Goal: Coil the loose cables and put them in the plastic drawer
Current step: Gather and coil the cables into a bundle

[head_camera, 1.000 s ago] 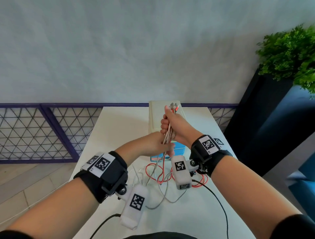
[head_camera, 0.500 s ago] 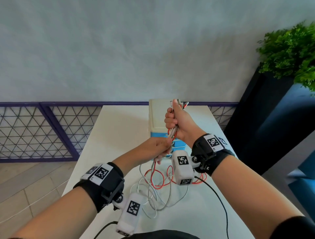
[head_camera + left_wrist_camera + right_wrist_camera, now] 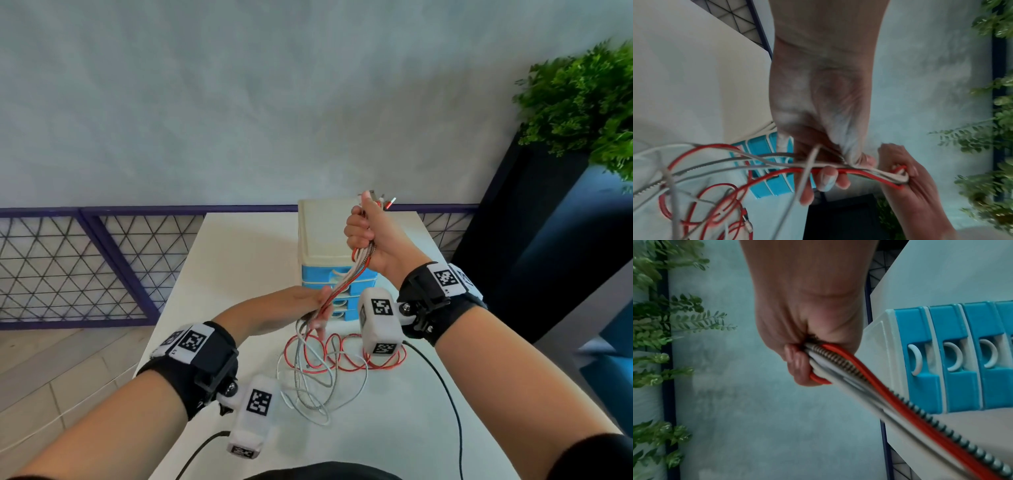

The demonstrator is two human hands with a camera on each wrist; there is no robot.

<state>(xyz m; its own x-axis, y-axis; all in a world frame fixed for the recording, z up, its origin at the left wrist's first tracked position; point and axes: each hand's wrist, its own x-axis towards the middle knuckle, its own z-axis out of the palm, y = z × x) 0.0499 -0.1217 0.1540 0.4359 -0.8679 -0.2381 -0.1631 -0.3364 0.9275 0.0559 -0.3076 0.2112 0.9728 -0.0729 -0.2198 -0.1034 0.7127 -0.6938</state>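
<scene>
My right hand [image 3: 364,236] is raised above the drawer unit and grips a bundle of red, white and braided cables [image 3: 346,277]; their plug ends [image 3: 385,202] stick out above the fist. In the right wrist view that right hand [image 3: 803,363] is fisted round the cables [image 3: 859,378]. Lower down, my left hand [image 3: 317,305] holds the same bundle between thumb and fingers, shown closer as the left hand [image 3: 830,168] with the cables [image 3: 777,164] running through it. The loose ends [image 3: 329,366] lie tangled on the white table [image 3: 233,260]. The plastic drawer unit [image 3: 323,236] has blue drawers [image 3: 962,356], all closed.
A dark planter with a green plant [image 3: 582,102] stands to the right of the table. A purple mesh railing [image 3: 85,263] runs behind the table on the left. Black wrist-camera leads [image 3: 445,387] cross the near part of the table.
My right hand has risen with the cable ends, stretching the bundle. My left hand has slid down along the cables toward the table.
</scene>
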